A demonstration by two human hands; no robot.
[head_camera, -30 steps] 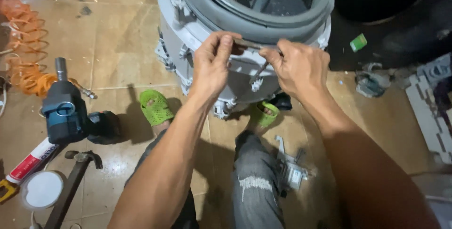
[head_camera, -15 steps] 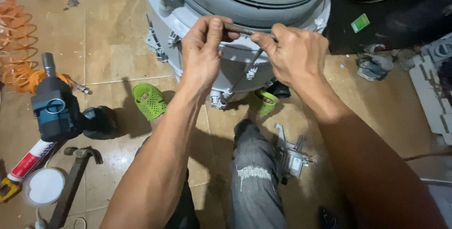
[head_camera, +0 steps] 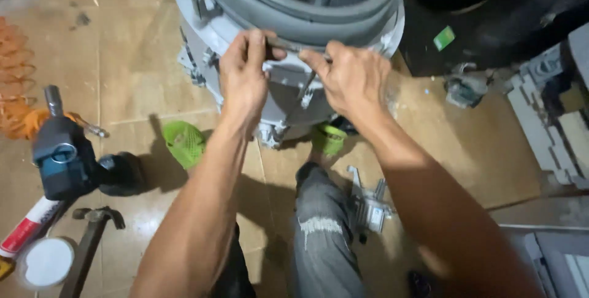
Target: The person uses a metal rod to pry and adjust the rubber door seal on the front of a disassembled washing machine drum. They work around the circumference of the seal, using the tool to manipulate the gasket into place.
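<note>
Both hands pinch a thin metal band at the rim of a grey washer tub.

The left hand [head_camera: 245,74] grips the near end of the thin metal band [head_camera: 288,45] between thumb and fingers, and the right hand [head_camera: 353,77] pinches it just beside, fingertips pressed to the tub's edge. The band lies along the front of the tub [head_camera: 208,22], just under the grey rubber door seal [head_camera: 307,19]. The tub stands on a tiled floor [head_camera: 123,59], with green sandals [head_camera: 184,143] at its foot. To the left lie a blue power tool [head_camera: 61,157], a hammer [head_camera: 92,236], a red and white tube [head_camera: 27,233] and a coiled orange cord [head_camera: 18,102]. A small metal part [head_camera: 368,206] lies beside the grey trouser leg [head_camera: 322,236].
</note>
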